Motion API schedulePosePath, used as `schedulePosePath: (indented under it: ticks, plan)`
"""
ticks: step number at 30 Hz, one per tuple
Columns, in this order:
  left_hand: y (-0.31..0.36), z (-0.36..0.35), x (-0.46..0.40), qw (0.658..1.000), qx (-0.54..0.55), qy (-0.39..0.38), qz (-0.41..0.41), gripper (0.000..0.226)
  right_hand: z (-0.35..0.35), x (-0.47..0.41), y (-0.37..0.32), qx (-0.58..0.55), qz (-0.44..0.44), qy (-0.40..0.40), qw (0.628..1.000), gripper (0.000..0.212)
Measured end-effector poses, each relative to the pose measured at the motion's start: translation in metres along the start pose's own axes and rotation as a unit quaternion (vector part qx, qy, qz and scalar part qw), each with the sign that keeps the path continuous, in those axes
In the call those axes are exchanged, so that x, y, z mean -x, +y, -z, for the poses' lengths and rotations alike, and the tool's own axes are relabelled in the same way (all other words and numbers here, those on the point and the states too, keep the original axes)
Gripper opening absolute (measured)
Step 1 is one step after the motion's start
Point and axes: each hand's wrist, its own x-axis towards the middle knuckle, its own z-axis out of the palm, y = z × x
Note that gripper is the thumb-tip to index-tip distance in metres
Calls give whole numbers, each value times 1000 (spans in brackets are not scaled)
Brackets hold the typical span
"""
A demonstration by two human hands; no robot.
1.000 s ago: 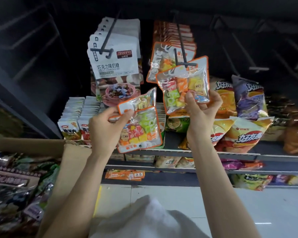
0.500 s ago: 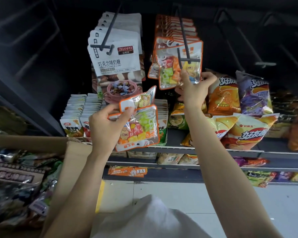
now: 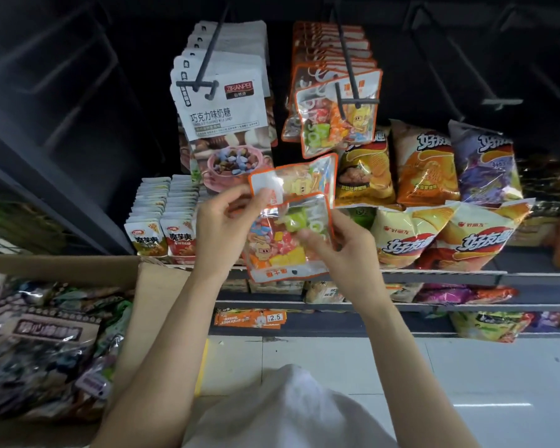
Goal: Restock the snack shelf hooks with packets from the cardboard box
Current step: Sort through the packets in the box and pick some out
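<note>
Two orange-edged clear candy packets are in front of me. The front packet [image 3: 282, 240] overlaps the rear packet [image 3: 301, 181]. My left hand [image 3: 222, 231] pinches their upper left edges. My right hand [image 3: 343, 253] grips the right side of the front packet. Above them, a black hook [image 3: 346, 59] carries a row of the same packets, and the front hanging packet [image 3: 337, 114] dangles free of both hands. The cardboard box [image 3: 156, 286] stands at the lower left, full of mixed packets.
A second hook [image 3: 207, 59] to the left holds white chocolate milk candy bags [image 3: 223, 108]. Chip bags [image 3: 427, 163] lean on the shelf [image 3: 440, 276] at right. Small sachet boxes [image 3: 162, 221] stand at left. Empty hooks [image 3: 498, 101] show at far right. White floor tiles lie below.
My right hand let go of the packet now hanging on the hook and came down to the packets in my left hand. It now grips the front one.
</note>
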Motion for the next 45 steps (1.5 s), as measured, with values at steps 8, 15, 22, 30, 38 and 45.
schedulePosePath:
  ticks: [8,15,22,30,38,45]
  plan:
    - [29,7,-34,950,-219,-179,-131,10,55,-11,1,237,206,-17,949,18]
    - [48,-9,-36,955,-120,-227,-147,17,44,-10,2,115,157,-6,981,8]
    - [23,-13,-35,984,17,-156,-80,32,59,-15,-1,-8,68,116,991,6]
    - [24,-34,-48,993,1,-81,-84,25,54,-35,-4,-39,89,156,983,37]
    - [20,-40,-44,993,58,-90,-42,38,53,-49,3,-21,109,154,982,49]
    - [18,-44,-48,996,44,-52,-61,37,55,-63,10,5,97,150,984,52]
